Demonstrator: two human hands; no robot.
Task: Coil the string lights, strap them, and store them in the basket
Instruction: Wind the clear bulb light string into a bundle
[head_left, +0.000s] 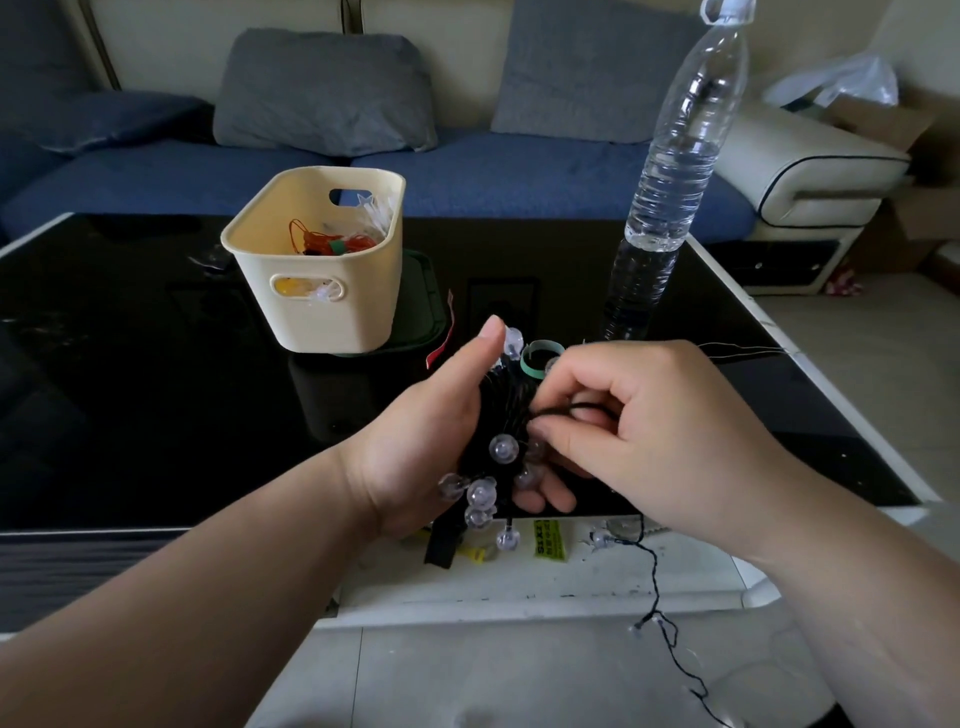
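My left hand (426, 436) grips a coiled bundle of black-wired string lights (501, 447) with clear round bulbs, thumb pointing up. My right hand (639, 431) pinches a loop of the black wire at the bundle's right side. The loose tail of the string (655, 587) hangs off the table's front edge toward the floor. A cream plastic basket (291, 249) stands behind and to the left, holding an orange coil with a green strap and some clear star lights. A green strap ring (532, 358) lies on the table just beyond my hands. A black strap (441, 545) hangs below my left hand.
The black glass table (130, 389) has a white rim. A tall clear water bottle (670, 171) stands at the right behind my hands. A red strip (441, 338) and a green lid lie beside the basket. Yellow tags (549, 538) rest at the front edge. A sofa is behind.
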